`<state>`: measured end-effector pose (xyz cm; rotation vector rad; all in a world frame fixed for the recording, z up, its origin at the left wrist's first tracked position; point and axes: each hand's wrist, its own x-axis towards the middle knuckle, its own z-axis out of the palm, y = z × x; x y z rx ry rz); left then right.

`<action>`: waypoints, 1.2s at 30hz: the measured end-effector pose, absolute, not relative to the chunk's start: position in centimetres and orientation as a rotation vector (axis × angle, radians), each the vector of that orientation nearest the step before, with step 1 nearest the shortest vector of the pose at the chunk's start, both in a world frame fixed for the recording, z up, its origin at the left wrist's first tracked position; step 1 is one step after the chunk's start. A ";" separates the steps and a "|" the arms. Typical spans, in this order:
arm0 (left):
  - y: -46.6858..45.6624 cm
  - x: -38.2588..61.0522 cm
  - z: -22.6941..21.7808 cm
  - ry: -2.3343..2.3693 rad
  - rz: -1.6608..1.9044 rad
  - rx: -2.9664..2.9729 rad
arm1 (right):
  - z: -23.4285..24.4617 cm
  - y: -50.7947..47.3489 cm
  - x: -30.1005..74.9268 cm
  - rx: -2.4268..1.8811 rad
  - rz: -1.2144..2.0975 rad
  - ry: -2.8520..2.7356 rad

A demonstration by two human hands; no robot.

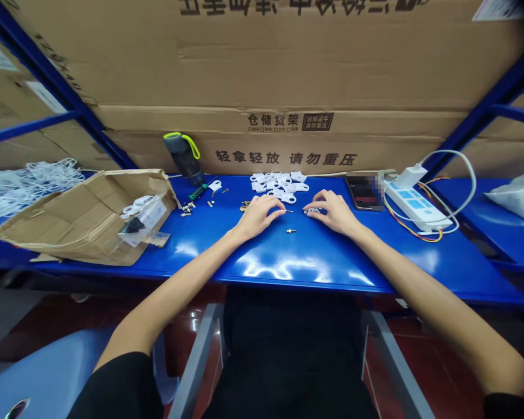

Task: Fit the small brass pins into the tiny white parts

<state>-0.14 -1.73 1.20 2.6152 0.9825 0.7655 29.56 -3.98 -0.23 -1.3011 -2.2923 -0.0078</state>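
Note:
My left hand is closed in a pinch on a thin brass-coloured pin that points right. To its right, my right hand curls its thumb and fingers around several small silvery parts, too small to make out in detail. On the blue table between and just below the hands lies a small metal piece with a thin shaft. Behind them is a pile of flat white plastic pieces with ring-shaped ends. Small brass parts lie against the far side of my left hand, partly hidden by it.
An open cardboard box with bagged parts stands left, beside white cords. A dark bottle, a green-handled screwdriver and loose brass bits are nearer. Right are a phone and a power strip.

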 end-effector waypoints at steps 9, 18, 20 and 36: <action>-1.7 0.1 0.9 0.926 0.806 2.564 | -0.3 -3.5 28.7 -1.284 -0.019 -2.302; -1.9 0.5 1.1 0.897 0.905 2.386 | 1.1 -5.4 26.7 -1.109 0.166 -2.127; -1.9 0.6 1.2 0.866 0.943 2.370 | 1.2 -5.7 26.5 -1.096 0.189 -2.099; -2.4 0.9 1.2 0.793 1.027 2.403 | 1.2 -6.3 26.1 -1.009 0.278 -2.025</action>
